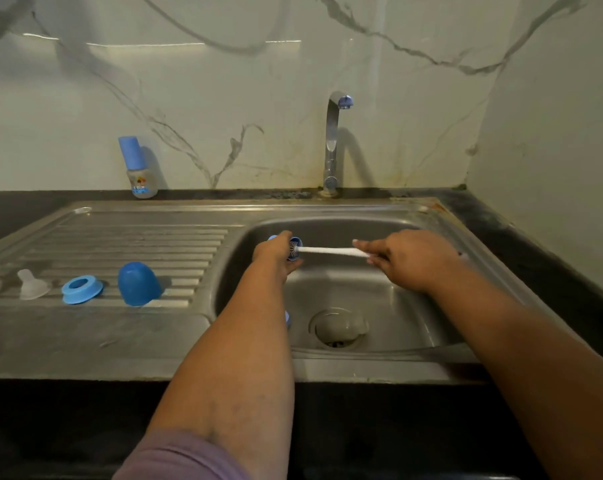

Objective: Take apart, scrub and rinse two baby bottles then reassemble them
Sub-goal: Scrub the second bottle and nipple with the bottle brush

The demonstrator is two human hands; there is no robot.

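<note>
Head view: our left hand (276, 255) has its fingers (282, 237) wrapped around a small blue bottle part (295, 249), held over the sink basin (390, 306); whether it is a collar or a bottle mouth we cannot tell, since the hand hides most of it. Our right hand (405, 259) pinches the white handle of the bottle brush (331, 251), whose bristle head sits inside the opening of the held part.

Handling judgement: the part looks like light, stiff plastic, probably wet and slippery, so a full wrap around its outer wall suits better than a fingertip pinch. The brush handle is thin; gripping nearer the bristles would likely give firmer scrubbing.

Left of the left-hand fingers, well apart on the draining board (137, 237), lie a blue cap (138, 284), a blue ring (82, 289) and a clear teat (32, 289). Farther back on the tabletop, against the wall, stands the second bottle (139, 169), upright and capped. Beyond both hands rises the tap (334, 143); no water is visibly running.
</note>
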